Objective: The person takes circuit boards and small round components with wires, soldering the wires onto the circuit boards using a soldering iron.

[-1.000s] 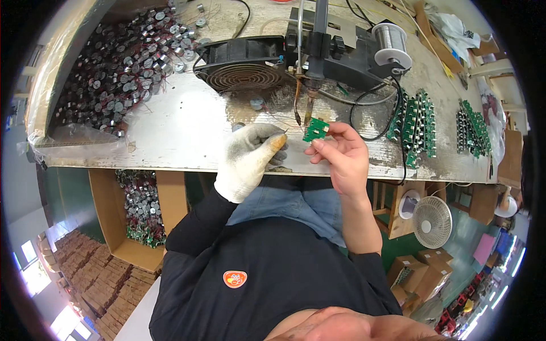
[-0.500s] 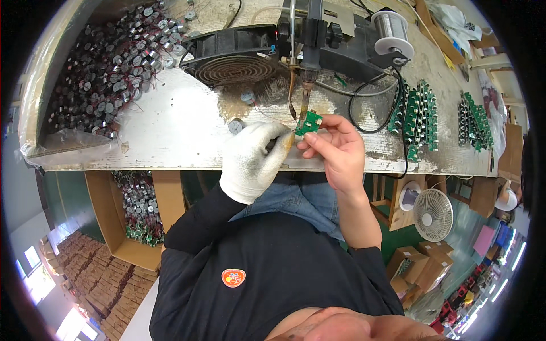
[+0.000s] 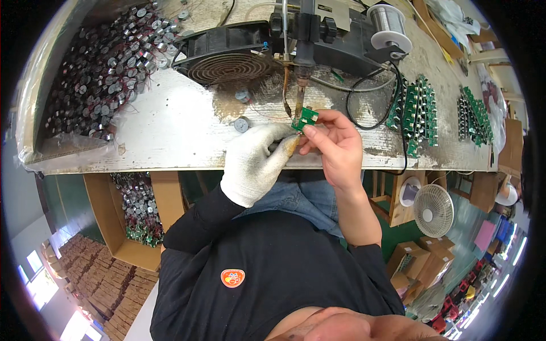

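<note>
Right hand (image 3: 338,150) pinches the green board (image 3: 307,116) edge-on, likely to clear the soldering iron (image 3: 301,92); gloved left hand (image 3: 255,160) beside board (can't tell if gripping).

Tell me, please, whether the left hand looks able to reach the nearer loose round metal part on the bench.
Probably yes: the left hand is close to the round metal part, with nothing visible between them, though it is busy by the green circuit board and would likely need to come away first.

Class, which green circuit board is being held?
The single board pinched by the bare right hand, beside the soldering iron; the rows of boards rightward lie unheld.
</note>
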A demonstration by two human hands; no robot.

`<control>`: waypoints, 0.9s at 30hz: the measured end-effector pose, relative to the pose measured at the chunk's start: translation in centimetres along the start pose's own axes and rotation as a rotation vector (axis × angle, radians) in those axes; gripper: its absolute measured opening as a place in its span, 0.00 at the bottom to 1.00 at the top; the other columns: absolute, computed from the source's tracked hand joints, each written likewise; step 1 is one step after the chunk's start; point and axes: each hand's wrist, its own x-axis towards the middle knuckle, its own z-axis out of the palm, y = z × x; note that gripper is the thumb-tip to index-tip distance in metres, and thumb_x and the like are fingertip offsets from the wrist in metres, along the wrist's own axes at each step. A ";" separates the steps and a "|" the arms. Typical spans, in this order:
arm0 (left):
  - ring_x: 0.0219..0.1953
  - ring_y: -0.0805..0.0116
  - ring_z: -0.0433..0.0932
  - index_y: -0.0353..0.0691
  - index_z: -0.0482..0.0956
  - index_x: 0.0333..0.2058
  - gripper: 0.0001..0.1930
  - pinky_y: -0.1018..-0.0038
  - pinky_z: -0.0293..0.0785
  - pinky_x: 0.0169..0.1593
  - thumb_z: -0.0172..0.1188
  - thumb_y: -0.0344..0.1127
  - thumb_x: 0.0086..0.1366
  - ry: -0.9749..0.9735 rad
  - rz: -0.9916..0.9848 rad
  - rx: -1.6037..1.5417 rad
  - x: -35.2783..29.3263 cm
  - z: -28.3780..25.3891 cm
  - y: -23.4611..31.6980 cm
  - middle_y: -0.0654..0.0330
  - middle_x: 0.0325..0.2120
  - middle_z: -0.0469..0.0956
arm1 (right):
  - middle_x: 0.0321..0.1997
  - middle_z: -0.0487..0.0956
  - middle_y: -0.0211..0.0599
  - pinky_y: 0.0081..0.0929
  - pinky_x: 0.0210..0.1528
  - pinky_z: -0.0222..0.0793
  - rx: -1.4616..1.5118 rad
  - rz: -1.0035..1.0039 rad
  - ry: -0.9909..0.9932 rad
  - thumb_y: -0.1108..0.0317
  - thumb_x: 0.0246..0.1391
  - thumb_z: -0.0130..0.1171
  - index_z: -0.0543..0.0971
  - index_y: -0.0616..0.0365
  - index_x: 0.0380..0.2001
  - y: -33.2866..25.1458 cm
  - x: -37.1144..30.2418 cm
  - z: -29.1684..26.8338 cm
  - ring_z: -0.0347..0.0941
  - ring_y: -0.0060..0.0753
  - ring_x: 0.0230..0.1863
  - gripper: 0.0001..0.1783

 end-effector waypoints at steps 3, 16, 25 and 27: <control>0.26 0.64 0.79 0.35 0.79 0.37 0.08 0.74 0.73 0.31 0.60 0.29 0.59 -0.020 -0.014 -0.003 0.2 -0.1 0.0 0.52 0.27 0.79 | 0.36 0.78 0.42 0.22 0.29 0.76 -0.002 0.007 -0.007 0.82 0.53 0.57 0.70 0.68 0.43 0.0 0.0 -0.1 0.78 0.30 0.31 0.14; 0.30 0.79 0.74 0.30 0.78 0.35 0.08 0.81 0.70 0.34 0.57 0.32 0.64 -0.067 -0.332 -0.429 0.3 -0.6 0.6 0.61 0.28 0.78 | 0.37 0.78 0.42 0.23 0.29 0.77 0.026 0.019 -0.017 0.84 0.52 0.55 0.70 0.67 0.42 -0.2 -0.4 0.0 0.79 0.33 0.32 0.13; 0.29 0.79 0.74 0.31 0.78 0.32 0.08 0.81 0.71 0.33 0.60 0.33 0.62 -0.054 -0.429 -0.611 0.6 -0.5 -0.3 0.62 0.27 0.78 | 0.37 0.78 0.42 0.23 0.29 0.77 0.116 0.037 -0.006 0.83 0.52 0.56 0.70 0.67 0.41 -0.3 -0.4 0.1 0.79 0.33 0.31 0.12; 0.28 0.79 0.74 0.32 0.78 0.32 0.08 0.81 0.71 0.32 0.60 0.33 0.62 -0.052 -0.427 -0.639 0.6 -0.4 -0.6 0.62 0.27 0.78 | 0.37 0.78 0.42 0.23 0.30 0.78 0.118 0.036 -0.004 0.83 0.52 0.56 0.70 0.67 0.41 -0.5 -0.4 0.2 0.79 0.33 0.31 0.12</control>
